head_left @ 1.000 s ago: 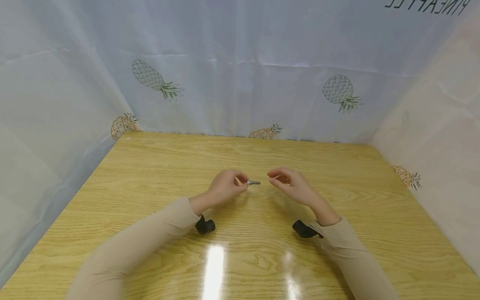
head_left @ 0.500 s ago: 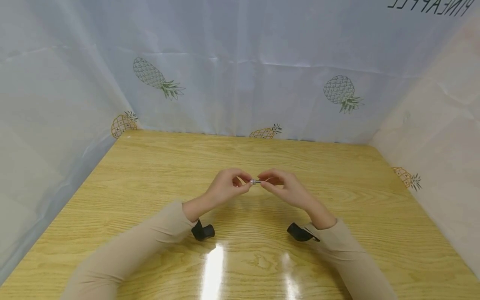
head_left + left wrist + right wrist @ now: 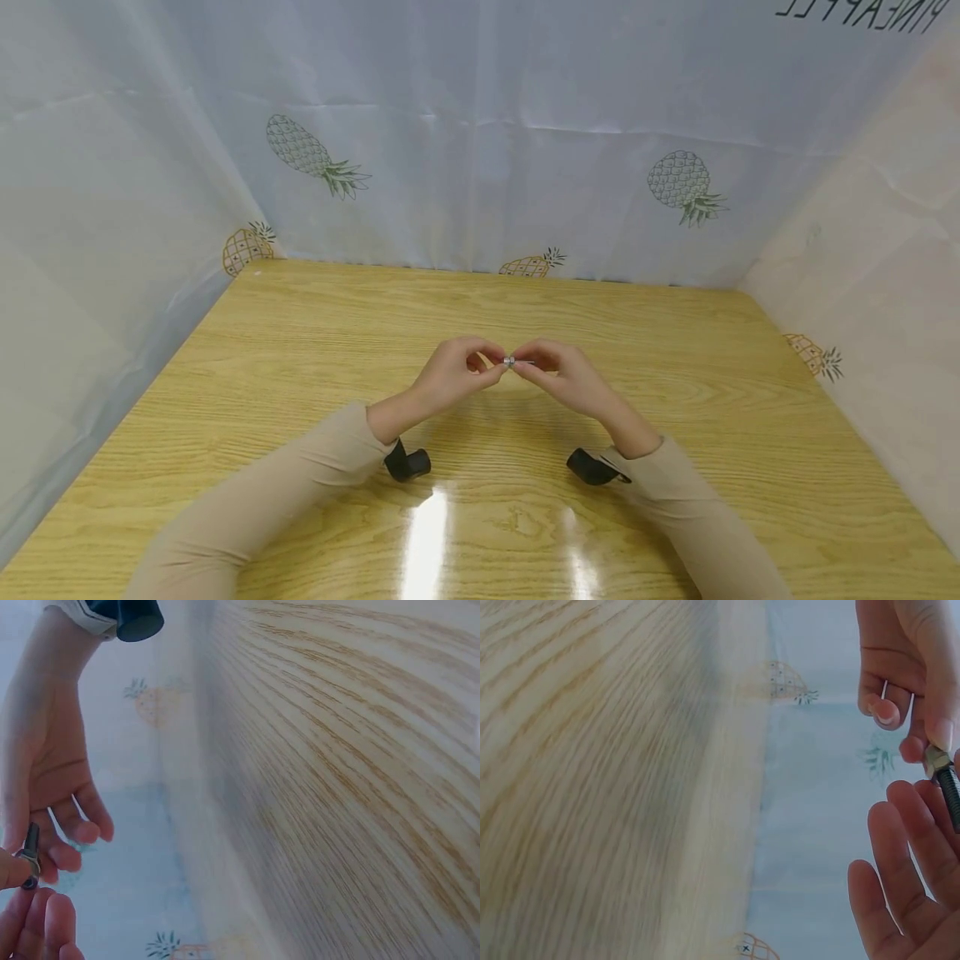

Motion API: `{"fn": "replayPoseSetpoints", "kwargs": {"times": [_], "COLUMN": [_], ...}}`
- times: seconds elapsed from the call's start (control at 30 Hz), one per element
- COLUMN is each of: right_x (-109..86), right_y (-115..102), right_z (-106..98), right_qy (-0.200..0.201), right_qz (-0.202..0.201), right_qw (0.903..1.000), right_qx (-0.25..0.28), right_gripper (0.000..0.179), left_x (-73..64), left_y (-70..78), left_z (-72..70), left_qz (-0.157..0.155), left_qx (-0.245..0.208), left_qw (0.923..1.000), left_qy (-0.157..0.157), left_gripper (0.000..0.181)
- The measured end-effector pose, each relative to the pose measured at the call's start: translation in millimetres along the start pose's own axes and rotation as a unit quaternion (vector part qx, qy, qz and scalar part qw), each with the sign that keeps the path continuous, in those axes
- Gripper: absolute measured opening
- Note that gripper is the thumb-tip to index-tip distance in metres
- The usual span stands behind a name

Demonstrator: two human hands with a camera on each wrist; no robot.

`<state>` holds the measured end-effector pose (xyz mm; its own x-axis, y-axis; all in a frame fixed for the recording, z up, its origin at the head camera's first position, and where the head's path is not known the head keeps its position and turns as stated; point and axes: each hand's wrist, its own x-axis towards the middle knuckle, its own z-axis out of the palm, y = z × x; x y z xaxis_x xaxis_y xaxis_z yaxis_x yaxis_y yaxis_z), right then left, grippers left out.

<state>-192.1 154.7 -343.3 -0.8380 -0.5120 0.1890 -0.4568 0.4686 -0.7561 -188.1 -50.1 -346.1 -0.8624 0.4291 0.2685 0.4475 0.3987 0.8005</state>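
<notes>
Above the middle of the table a metal bolt [image 3: 951,799] is held level between two hands, a hex nut [image 3: 936,760] round it near its head. My left hand [image 3: 456,367] pinches the head end between thumb and fingertips. Coming from the right, the thumb and fingertips of my right hand [image 3: 566,379] pinch at the nut, and the threaded shank points toward that palm. In the left wrist view the bolt [image 3: 31,840] stands out past the left thumb, with the right hand [image 3: 56,750] beyond. The remaining fingers of both hands are loosely bent.
The wooden table [image 3: 360,308] spreads under both forearms, with bright light reflections near its front. A pale curtain [image 3: 480,183] printed with pineapples hangs at the back and both sides. Black wrist camera mounts [image 3: 408,463] stick out below the sleeves.
My right hand has moved left from a gap beside the bolt to its nut, its fingertips now close to the left ones. The left hand has shifted slightly right with the bolt.
</notes>
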Motion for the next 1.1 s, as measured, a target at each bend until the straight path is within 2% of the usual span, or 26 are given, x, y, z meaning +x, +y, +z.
{"fn": "replayPoseSetpoints", "kwargs": {"times": [0.2,0.73,1.1], "right_x": [1.8,2.7,4.1], "right_y": [2.2,-0.3,-0.8], "right_z": [2.2,3.4,5.2], "right_qy": [-0.002,0.005,0.011], "right_qz": [0.005,0.010,0.022], "right_qw": [0.9999,0.9994,0.9993], "right_qx": [0.013,0.032,0.027], "right_gripper": [0.021,0.019,0.018], "left_x": [1.3,2.4,2.7], "left_y": [-1.1,-2.2,-6.3], "left_z": [0.7,2.1,1.2], "left_qz": [0.003,-0.015,-0.017], "left_qx": [-0.002,-0.017,-0.034], "left_qw": [1.0000,0.9997,0.9993], "left_qy": [-0.001,0.006,0.005], "left_gripper": [0.016,0.018,0.020]}}
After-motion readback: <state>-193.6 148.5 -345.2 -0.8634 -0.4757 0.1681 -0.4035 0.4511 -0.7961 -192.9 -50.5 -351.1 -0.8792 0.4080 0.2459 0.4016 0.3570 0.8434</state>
